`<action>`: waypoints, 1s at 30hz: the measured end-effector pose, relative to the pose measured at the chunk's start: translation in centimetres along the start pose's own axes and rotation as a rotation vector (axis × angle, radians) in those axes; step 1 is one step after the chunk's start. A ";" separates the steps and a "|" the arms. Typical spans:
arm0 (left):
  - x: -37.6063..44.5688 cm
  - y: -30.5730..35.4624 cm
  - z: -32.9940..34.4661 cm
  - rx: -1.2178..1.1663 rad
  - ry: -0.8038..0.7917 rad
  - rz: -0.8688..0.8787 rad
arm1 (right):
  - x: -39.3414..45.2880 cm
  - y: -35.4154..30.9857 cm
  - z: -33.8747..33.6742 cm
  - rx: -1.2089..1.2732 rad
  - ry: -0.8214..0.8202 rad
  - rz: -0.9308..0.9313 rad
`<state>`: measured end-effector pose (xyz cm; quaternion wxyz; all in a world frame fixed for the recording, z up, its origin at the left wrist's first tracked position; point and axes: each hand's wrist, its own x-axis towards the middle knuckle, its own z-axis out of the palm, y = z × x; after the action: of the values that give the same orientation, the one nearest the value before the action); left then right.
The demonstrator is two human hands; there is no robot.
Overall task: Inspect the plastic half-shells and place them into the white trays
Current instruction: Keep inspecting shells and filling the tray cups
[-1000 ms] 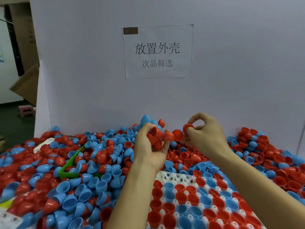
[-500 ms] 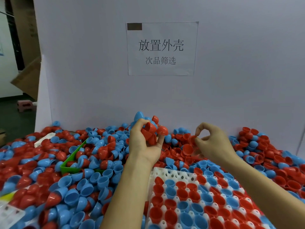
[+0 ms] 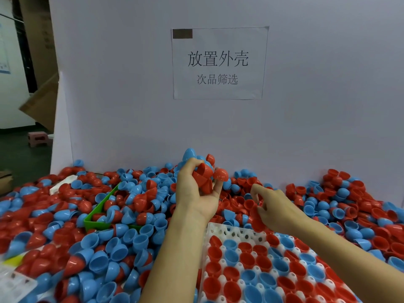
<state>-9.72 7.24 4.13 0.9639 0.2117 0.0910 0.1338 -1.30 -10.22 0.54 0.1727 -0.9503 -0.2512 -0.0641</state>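
My left hand [image 3: 196, 193] is raised palm-up above the pile and grips a cluster of red half-shells [image 3: 204, 174], with one more red shell [image 3: 220, 174] at its fingertips. My right hand [image 3: 275, 207] is low on the pile to the right, its fingers curled down among loose red half-shells [image 3: 254, 212]. Whether it grips one is hidden by the fingers. The white tray [image 3: 219, 231] lies in front of both hands, its cups filled with red and blue half-shells in diagonal rows.
Loose red and blue half-shells [image 3: 109, 248] cover the whole table. A green tray [image 3: 97, 214] sits half-buried at the left, a clear blister tray [image 3: 15, 283] at the bottom left. A white backboard with a paper sign [image 3: 218, 62] closes off the far side.
My right hand has dropped from beside the left hand down and to the right into the pile. My left hand has kept its cluster of red shells.
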 end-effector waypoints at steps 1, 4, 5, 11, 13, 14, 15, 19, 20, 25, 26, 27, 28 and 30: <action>0.1 0.0 -0.1 0.003 -0.001 -0.001 | -0.2 0.0 -0.1 0.067 0.031 0.003; 0.3 -0.1 -0.3 0.011 -0.002 -0.003 | -1.2 -0.6 -0.9 0.400 0.102 0.016; 0.3 -0.1 -0.3 0.012 0.001 -0.003 | -1.6 -1.0 -1.4 0.553 0.124 0.017; 0.9 -1.1 -0.3 0.073 0.056 0.093 | -4.0 -5.7 -3.2 1.138 0.243 -0.059; 1.2 -1.4 -0.3 0.102 0.048 0.100 | -4.8 -7.3 -2.9 1.097 0.253 -0.131; 1.2 -1.6 -0.2 0.121 0.020 0.090 | -5.1 -8.1 -2.6 1.019 0.273 -0.168; 1.1 -1.7 -0.1 0.139 -0.002 0.086 | -5.2 -8.7 -2.3 0.927 0.302 -0.197; 1.3 -1.9 -0.4 0.157 0.013 0.102 | -5.1 -10.0 -1.9 0.731 0.400 -0.195; 1.4 -1.9 -0.5 0.159 0.022 0.102 | -5.0 -10.1 -2.0 0.704 0.393 -0.191; 1.7 -1.8 -0.7 0.132 0.045 0.094 | -5.4 -9.9 -3.1 0.618 0.187 -0.234; 1.8 -1.9 -0.8 0.138 0.052 0.103 | -5.3 -9.7 -3.5 0.608 0.131 -0.231; 1.9 -1.9 -0.9 0.153 0.059 0.108 | -5.2 -9.4 -3.9 0.590 0.069 -0.228; 1.9 -2.0 -0.9 0.173 0.061 0.112 | -5.1 -9.1 -4.3 0.556 0.007 -0.223; 1.9 -2.0 -0.9 0.198 0.072 0.130 | -4.8 -8.9 -5.0 0.474 -0.080 -0.218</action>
<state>-7.69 6.39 2.17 0.9235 0.3065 0.1245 0.1941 -10.11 -6.95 6.81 0.3723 -0.8525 -0.3665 0.0158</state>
